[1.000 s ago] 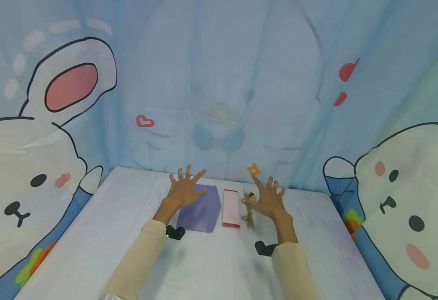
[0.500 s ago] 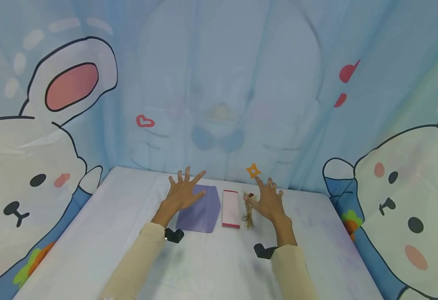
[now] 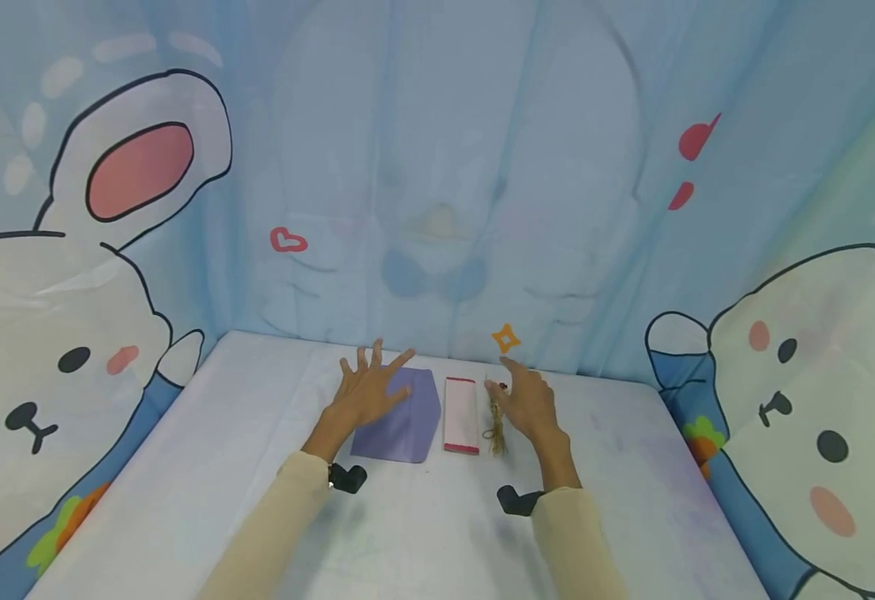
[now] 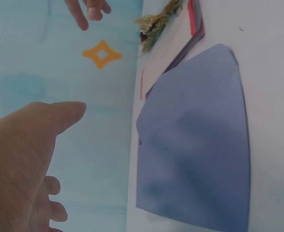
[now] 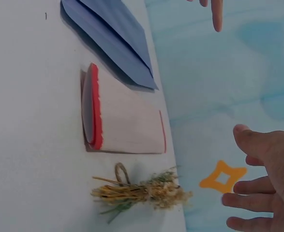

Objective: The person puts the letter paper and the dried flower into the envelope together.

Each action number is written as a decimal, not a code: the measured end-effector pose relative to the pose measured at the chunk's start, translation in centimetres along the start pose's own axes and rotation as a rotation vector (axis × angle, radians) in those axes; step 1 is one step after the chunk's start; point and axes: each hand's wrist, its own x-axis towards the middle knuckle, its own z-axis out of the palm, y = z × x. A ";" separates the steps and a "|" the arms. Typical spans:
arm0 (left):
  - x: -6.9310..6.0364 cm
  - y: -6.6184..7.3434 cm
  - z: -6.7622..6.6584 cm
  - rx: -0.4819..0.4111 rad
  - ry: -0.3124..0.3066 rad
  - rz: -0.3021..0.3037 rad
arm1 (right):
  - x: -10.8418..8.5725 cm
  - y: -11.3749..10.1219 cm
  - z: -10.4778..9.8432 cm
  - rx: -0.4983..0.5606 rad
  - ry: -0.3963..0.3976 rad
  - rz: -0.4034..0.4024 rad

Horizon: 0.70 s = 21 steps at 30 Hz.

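Note:
A purple envelope [image 3: 412, 425] lies flat on the table, its pointed flap toward the right. Over its left part hovers my left hand [image 3: 365, 395], fingers spread and holding nothing. Beside the envelope is a folded pinkish-white sheet [image 3: 461, 417] with red edges; its layers bulge slightly apart in the right wrist view [image 5: 127, 116]. Right of that sheet lies a small bundle of dried flowers [image 5: 146, 193] with a twine loop. My right hand [image 3: 529, 406] hovers just beside the bundle and hides part of it in the head view; its relaxed fingers hold nothing in the right wrist view.
A white cloth covers the table [image 3: 407, 533]. Behind it hangs a light blue curtain [image 3: 437, 125] with printed rabbits at both sides, meeting the table's far edge. A black camera mount is strapped to each wrist.
My right hand has shifted slightly left toward the dried flower bundle, and its outer fingers have bent down out of sight. The left hand has barely moved, and the objects lie where they were.

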 end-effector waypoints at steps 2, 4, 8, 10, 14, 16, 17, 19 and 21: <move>-0.3 0.1 0.4 -0.013 -0.005 0.009 | -0.2 -0.2 0.3 -0.034 0.023 0.007; -0.6 0.3 0.9 -0.025 -0.018 0.011 | -0.4 -0.3 0.7 -0.054 0.041 0.016; -1.1 0.5 1.7 -0.054 -0.035 0.013 | -0.6 -0.5 1.4 -0.049 0.072 0.047; -1.3 0.5 2.1 -0.050 -0.043 0.009 | -0.7 -0.7 1.7 -0.028 0.090 0.060; -1.7 0.7 2.8 -0.054 -0.050 0.003 | -1.0 -0.9 2.1 -0.007 0.100 0.083; -2.0 0.8 3.2 -0.064 -0.057 -0.001 | -1.1 -1.0 2.4 -0.007 0.099 0.098; -2.0 0.9 3.4 -0.065 -0.066 -0.003 | -1.2 -1.0 2.6 -0.005 0.098 0.106; -2.2 0.9 3.7 -0.073 -0.074 -0.005 | -1.3 -1.1 3.1 0.002 0.094 0.126; -2.4 0.9 4.0 -0.079 -0.076 -0.007 | -1.5 -1.1 3.5 0.019 0.083 0.146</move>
